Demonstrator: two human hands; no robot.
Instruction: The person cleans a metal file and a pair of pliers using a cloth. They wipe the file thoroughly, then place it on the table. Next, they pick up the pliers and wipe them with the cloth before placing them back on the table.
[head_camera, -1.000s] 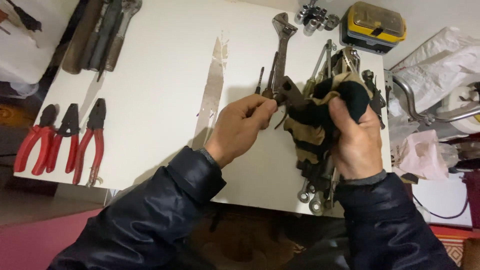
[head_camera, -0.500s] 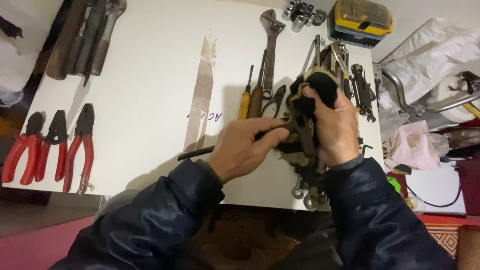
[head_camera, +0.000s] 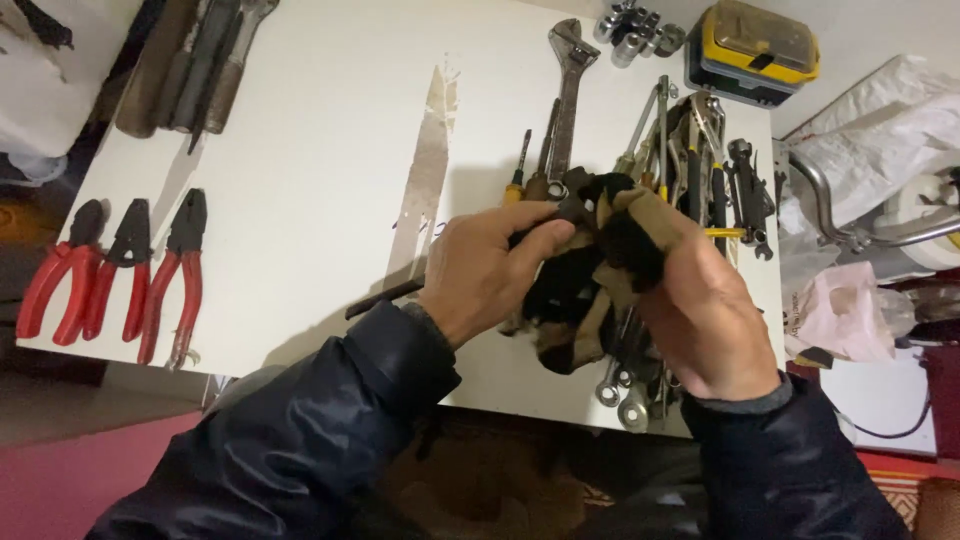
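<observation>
While I am watching through the head camera, the left hand (head_camera: 480, 275) is closing its grip around a dark, thin tool (head_camera: 385, 297) whose shaft is sticking out to the left past the wrist, low over the white table (head_camera: 300, 150). The right hand (head_camera: 705, 320) is clutching a bunched black and tan rag (head_camera: 600, 260), fingers wrapped firmly into the cloth, and the rag is pressing against the end of the tool held by the left hand. Both hands are meeting just over the right part of the table, above a heap of spanners and wrenches (head_camera: 680, 160). I cannot tell what kind of tool it is, since the hand and the rag are hiding most of it.

Further up, an adjustable wrench (head_camera: 570, 90) is lying lengthwise, with 2 screwdrivers (head_camera: 530, 165) just beside it. At the left edge, 3 red-handled pliers (head_camera: 120, 270) are lying side by side, well apart from the hands. A yellow and black case (head_camera: 755, 45) is sitting at the far right corner, near some metal sockets (head_camera: 635, 30). Dark long-handled tools (head_camera: 195, 60) are resting at the top left.
</observation>
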